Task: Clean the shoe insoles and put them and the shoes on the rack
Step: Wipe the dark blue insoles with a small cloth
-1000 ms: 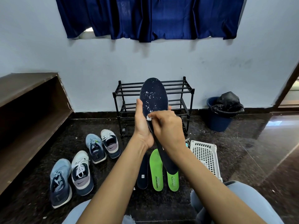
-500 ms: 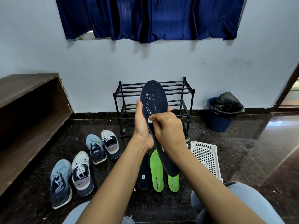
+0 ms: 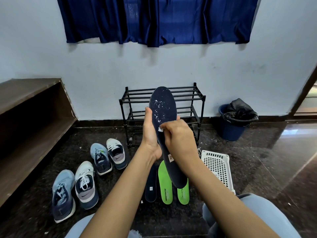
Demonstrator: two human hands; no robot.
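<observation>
Four sneakers sit on the floor at left, not yet racked. Left hand grips the upright navy insole by its edges in front of the black rack, and right hand pinches a small white wad against its speckled face, so this looks like the wipe step on that insole. Next: work the wad up over the white flecks, then the navy and green insoles on the floor.

You are facing a dark blue curtain hanging across the top, a blue bin standing right of centre, a white basket lying below it, and a wooden shelf running along the left.
</observation>
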